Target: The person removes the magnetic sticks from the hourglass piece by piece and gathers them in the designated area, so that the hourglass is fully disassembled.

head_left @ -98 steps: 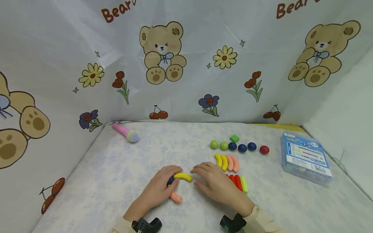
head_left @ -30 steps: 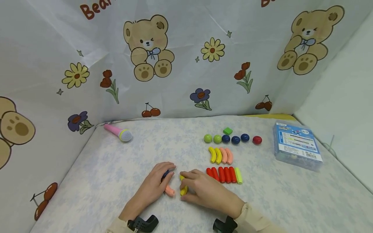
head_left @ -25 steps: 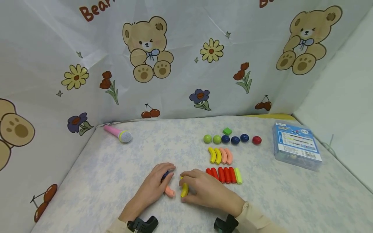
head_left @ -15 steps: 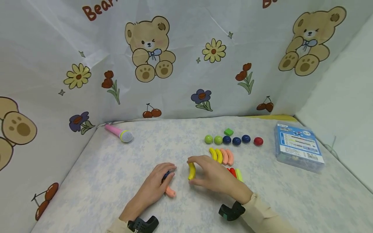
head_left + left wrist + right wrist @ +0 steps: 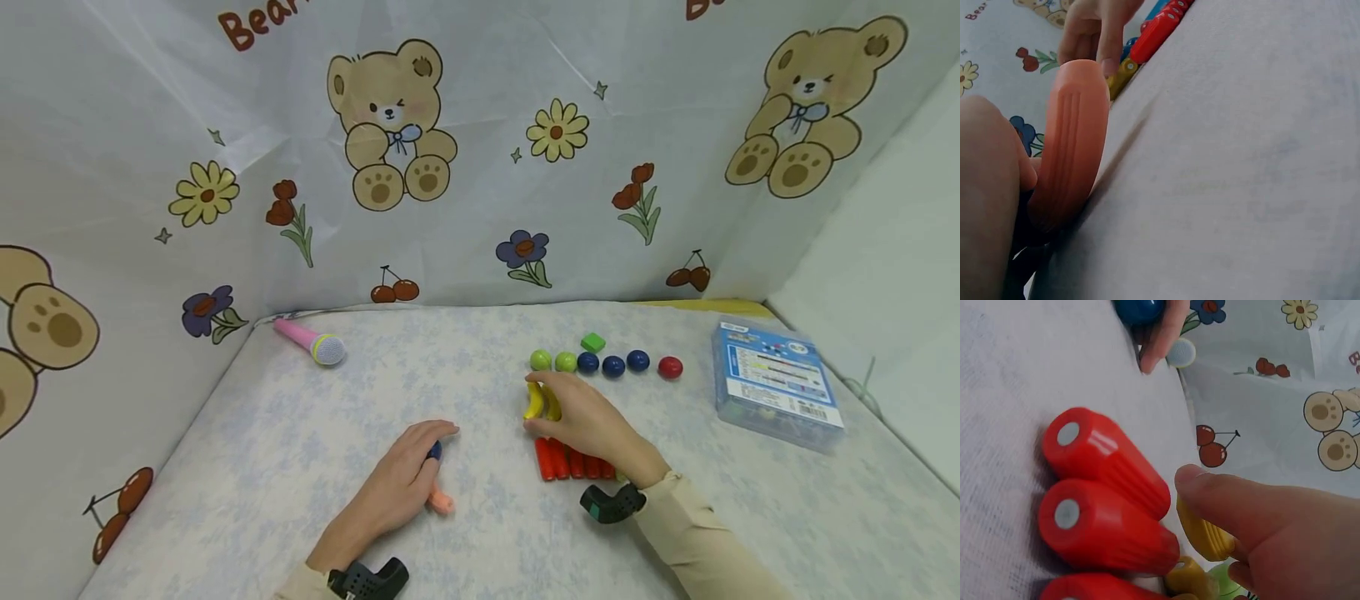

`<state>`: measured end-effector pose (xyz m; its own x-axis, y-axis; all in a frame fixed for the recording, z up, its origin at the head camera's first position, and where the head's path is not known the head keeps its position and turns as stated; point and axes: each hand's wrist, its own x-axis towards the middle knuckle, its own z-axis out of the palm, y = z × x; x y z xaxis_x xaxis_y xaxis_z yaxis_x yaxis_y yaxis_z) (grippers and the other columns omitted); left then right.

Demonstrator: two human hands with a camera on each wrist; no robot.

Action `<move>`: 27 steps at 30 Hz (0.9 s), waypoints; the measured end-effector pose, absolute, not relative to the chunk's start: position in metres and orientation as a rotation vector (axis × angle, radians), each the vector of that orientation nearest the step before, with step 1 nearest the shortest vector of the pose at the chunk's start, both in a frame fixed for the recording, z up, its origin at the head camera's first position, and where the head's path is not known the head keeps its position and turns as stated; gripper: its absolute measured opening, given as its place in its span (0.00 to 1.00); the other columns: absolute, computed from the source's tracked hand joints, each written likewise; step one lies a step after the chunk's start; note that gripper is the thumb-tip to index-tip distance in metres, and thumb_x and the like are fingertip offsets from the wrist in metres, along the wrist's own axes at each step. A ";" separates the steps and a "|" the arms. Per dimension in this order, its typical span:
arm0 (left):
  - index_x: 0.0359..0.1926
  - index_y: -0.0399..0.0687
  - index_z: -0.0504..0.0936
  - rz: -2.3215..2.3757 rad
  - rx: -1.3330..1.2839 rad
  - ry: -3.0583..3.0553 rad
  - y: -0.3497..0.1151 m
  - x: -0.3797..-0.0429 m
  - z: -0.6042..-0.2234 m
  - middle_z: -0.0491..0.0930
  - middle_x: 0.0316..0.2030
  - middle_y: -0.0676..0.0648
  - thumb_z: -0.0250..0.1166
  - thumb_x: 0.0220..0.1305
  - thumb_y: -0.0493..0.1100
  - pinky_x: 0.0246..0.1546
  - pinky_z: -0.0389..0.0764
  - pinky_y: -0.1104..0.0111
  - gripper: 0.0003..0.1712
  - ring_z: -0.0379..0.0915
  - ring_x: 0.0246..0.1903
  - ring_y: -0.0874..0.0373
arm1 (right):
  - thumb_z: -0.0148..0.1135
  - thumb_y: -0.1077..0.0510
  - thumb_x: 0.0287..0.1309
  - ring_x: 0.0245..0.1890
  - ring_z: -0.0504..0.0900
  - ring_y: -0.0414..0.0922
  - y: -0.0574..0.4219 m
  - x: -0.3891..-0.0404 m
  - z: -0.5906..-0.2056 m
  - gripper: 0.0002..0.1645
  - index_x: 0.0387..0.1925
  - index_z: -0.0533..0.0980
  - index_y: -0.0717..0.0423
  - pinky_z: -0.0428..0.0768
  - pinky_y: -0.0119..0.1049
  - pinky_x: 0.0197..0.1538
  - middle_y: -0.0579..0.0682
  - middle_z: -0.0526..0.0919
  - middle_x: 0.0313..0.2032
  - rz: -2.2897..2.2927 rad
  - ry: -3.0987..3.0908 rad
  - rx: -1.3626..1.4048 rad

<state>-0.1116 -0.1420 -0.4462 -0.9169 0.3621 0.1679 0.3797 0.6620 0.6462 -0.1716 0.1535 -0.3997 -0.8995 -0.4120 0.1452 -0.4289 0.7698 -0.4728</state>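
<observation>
My left hand [image 5: 397,479] curls over a dark blue ball [image 5: 435,450], mostly hidden under the fingers. A salmon-pink curved magnetic rod [image 5: 1075,144] sticks out from below that hand toward me. My right hand [image 5: 581,412] pinches a yellow curved magnetic rod [image 5: 533,402] between thumb and fingers, at the left end of the row of curved rods. Another yellow curved rod [image 5: 553,403] shows just behind it; the pink ones there are hidden by the hand. Straight red rods [image 5: 1107,465] with metal ends lie close below the right hand.
Behind the right hand is a row of green balls [image 5: 541,360], blue balls [image 5: 613,367] and a red ball [image 5: 671,367], with a green block [image 5: 592,342]. A clear plastic box [image 5: 777,383] stands at the right. A pink toy microphone [image 5: 310,341] lies back left.
The right hand has pulled the yellow curved rod away from the blue ball in my left hand and carried it right and back to the row of curved rods. The left hand has stayed put.
</observation>
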 end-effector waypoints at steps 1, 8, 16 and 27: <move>0.71 0.52 0.73 -1.115 -0.629 -2.843 -0.142 -0.112 -0.446 0.70 0.71 0.51 0.50 0.76 0.34 0.72 0.66 0.51 0.26 0.63 0.74 0.54 | 0.78 0.48 0.57 0.44 0.77 0.45 0.155 -0.173 -0.401 0.39 0.66 0.74 0.55 0.80 0.42 0.50 0.54 0.82 0.56 0.792 -2.927 0.695; 0.74 0.52 0.68 -1.163 -0.564 -2.841 -0.141 -0.111 -0.447 0.68 0.72 0.50 0.54 0.79 0.41 0.72 0.67 0.50 0.26 0.62 0.74 0.52 | 0.77 0.49 0.58 0.44 0.77 0.45 0.159 -0.176 -0.408 0.36 0.64 0.75 0.58 0.80 0.43 0.51 0.53 0.83 0.53 0.740 -2.911 0.721; 0.61 0.48 0.74 -1.154 -0.446 -2.690 -0.141 -0.115 -0.451 0.70 0.51 0.52 0.71 0.68 0.45 0.54 0.78 0.61 0.25 0.71 0.51 0.60 | 0.77 0.52 0.57 0.49 0.80 0.48 0.159 -0.174 -0.409 0.32 0.61 0.78 0.58 0.81 0.50 0.57 0.54 0.83 0.55 0.679 -2.848 0.784; 0.50 0.56 0.79 -1.286 -0.396 -2.672 -0.139 -0.115 -0.449 0.83 0.37 0.65 0.75 0.63 0.48 0.55 0.79 0.54 0.17 0.81 0.45 0.63 | 0.75 0.52 0.60 0.65 0.77 0.54 0.140 -0.158 -0.395 0.28 0.60 0.79 0.54 0.75 0.58 0.66 0.53 0.81 0.62 0.659 -2.746 0.937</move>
<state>-0.1149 -0.1388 -0.4485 -0.9539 0.1708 0.2470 0.2996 0.5975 0.7438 -0.1582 0.1402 -0.3948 -0.7890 -0.5409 0.2913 -0.6142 0.7055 -0.3536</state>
